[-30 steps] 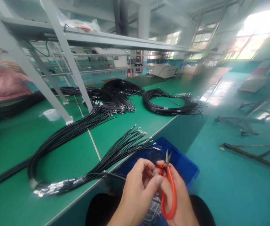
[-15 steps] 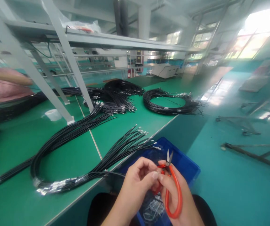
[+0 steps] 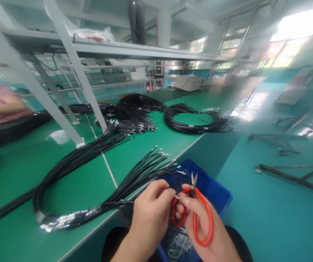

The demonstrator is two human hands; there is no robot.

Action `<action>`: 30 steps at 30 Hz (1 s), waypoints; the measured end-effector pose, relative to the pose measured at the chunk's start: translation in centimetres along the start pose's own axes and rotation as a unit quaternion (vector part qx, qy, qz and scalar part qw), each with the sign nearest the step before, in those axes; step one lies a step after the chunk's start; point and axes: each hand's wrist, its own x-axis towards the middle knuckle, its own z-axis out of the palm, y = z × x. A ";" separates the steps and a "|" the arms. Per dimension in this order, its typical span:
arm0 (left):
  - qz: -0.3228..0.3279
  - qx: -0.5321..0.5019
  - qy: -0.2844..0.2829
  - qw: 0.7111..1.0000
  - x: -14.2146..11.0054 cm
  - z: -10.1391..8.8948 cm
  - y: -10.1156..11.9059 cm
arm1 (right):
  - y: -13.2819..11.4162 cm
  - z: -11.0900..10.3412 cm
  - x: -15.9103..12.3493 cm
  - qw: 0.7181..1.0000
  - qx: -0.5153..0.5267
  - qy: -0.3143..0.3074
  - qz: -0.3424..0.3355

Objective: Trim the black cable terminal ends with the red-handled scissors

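Red-handled scissors (image 3: 208, 222) are in my right hand (image 3: 200, 214), their short blades pointing up and slightly parted. That hand's thumb and index finger also pinch at a small pale tip between my hands. My left hand (image 3: 152, 207) is closed, its fingers round a black cable (image 3: 127, 203) that runs in from the bundle. The bundle of black cables (image 3: 60, 163) curves across the green table, wrapped with clear tape, its metal-tipped ends fanning toward my hands. Below my hands, a blue bin (image 3: 213, 189) contains clear and silvery scraps (image 3: 179, 243).
A coiled cable bundle (image 3: 189, 127) lies near the table's right edge, with more black cables (image 3: 137, 103) behind. A white roll (image 3: 60, 137) stands beside a shelf post (image 3: 74, 69). A person in pink (image 3: 2, 102) is at far left. A metal frame (image 3: 292, 176) stands on the floor.
My left hand has moved left, opening a small gap from my right fingers, where a pale tip now shows. The scissors stay in my right hand. The person at left has shifted.
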 end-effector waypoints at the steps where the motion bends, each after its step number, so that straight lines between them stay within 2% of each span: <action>1: -0.019 -0.016 0.004 1.000 -0.1 0.0 -0.1 | -0.1 0.1 0.0 1.000 0.004 0.000 -0.005; 6: -0.129 -0.182 -0.079 0.972 -0.7 0.2 0.1 | -0.2 0.3 -0.3 1.000 -0.017 -0.020 -0.012; 9: -0.168 -0.251 -0.072 0.951 -0.8 0.6 0.1 | -0.2 0.4 -0.2 0.997 -0.065 -0.010 -0.045; 14: -0.204 -0.307 -0.083 0.926 -0.7 0.8 -0.4 | -0.4 0.9 0.2 0.983 -0.130 0.053 -0.116; 20: -0.220 -0.351 -0.086 0.906 -0.8 0.8 -0.3 | 0.1 1.3 0.2 0.972 -0.180 0.054 -0.143; 23: -0.241 -0.361 -0.077 0.898 -0.8 0.9 -0.4 | 0.3 1.1 0.0 0.957 -0.227 0.068 -0.165; 27: -0.247 -0.366 -0.085 0.893 -0.6 1.0 -0.6 | 0.4 0.5 -0.3 0.920 -0.288 0.106 -0.243; 30: -0.240 -0.358 -0.080 0.899 -0.5 1.0 -0.6 | 0.7 -0.2 0.0 0.890 -0.344 0.094 -0.284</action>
